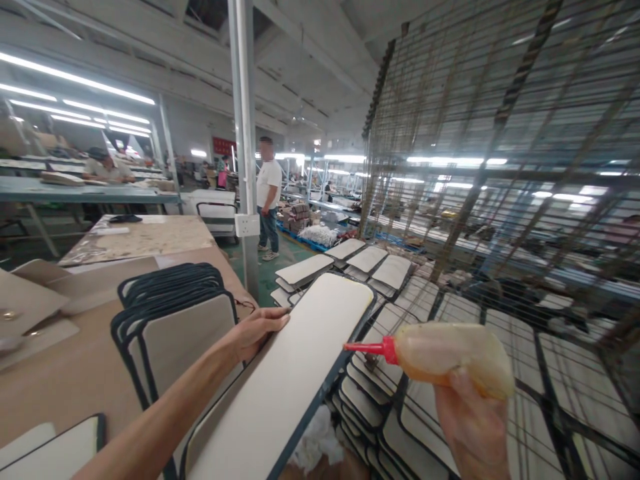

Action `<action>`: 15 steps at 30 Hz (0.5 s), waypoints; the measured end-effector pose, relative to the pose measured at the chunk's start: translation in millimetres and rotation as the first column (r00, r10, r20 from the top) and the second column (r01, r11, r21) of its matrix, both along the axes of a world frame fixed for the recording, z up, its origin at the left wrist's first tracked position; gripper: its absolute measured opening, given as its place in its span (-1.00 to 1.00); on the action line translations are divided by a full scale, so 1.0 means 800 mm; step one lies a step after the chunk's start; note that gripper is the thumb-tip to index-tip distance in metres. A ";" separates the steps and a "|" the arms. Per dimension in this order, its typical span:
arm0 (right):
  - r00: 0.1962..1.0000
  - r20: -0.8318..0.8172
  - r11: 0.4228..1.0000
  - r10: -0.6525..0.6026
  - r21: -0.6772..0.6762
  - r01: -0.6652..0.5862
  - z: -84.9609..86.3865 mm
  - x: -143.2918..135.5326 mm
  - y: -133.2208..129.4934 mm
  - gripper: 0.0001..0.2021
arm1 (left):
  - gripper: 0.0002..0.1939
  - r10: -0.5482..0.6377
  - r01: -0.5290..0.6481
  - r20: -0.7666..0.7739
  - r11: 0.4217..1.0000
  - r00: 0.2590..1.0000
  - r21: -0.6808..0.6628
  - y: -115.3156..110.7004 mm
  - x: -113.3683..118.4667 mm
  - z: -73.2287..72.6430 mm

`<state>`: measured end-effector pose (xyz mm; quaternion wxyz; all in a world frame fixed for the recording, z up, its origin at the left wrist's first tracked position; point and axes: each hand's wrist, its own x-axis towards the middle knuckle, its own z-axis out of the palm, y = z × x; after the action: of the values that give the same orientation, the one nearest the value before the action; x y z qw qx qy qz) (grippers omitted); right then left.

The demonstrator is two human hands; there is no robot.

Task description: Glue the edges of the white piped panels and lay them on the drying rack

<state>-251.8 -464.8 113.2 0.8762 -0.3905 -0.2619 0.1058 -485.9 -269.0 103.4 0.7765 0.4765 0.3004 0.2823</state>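
Note:
My left hand (259,330) is closed on the left edge of a long cream panel (300,353) with rounded corners and a dark edging. The panel slants from the bottom of the view up toward the middle, and a thin yellowish line shows along its far right corner. In my right hand (473,417) is a translucent squeeze bottle (453,357), lying sideways, with amber liquid inside and a red nozzle (373,348). The nozzle's tip points left, at the panel's right edge; whether it touches cannot be told.
Dark-edged panels (185,340) stand in a bundle on the brown-covered table (90,373) at left. Stacked panels (370,393) lie on the right, beside a raised wire rack (465,120). A metal post (245,133) rises ahead; a person (269,187) stands behind it.

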 end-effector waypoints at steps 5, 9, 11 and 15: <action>0.997 0.075 0.997 -0.030 -0.064 0.035 -0.005 -0.009 0.001 -0.67 | -0.54 0.019 -0.019 0.001 1.000 1.000 -0.008 0.005 0.001 0.005; 0.990 0.133 0.997 -0.040 -0.061 0.049 -0.014 -0.009 0.000 -0.64 | -0.58 0.026 -0.026 0.001 1.000 1.000 -0.013 0.011 0.002 0.007; 0.993 0.116 0.998 0.022 -0.057 -0.016 -0.016 -0.011 0.000 -0.65 | -0.61 0.032 -0.032 0.001 0.999 0.999 -0.005 0.014 0.003 0.008; 0.994 0.094 0.998 0.061 -0.026 -0.059 -0.015 -0.021 0.000 -0.60 | -0.71 0.056 -0.056 -0.004 0.998 0.998 -0.004 0.022 0.005 0.012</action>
<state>-268.6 -464.7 101.3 0.8546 -0.3972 -0.3135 0.1163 -481.9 -251.6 112.8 0.7689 0.4666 0.3156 0.3026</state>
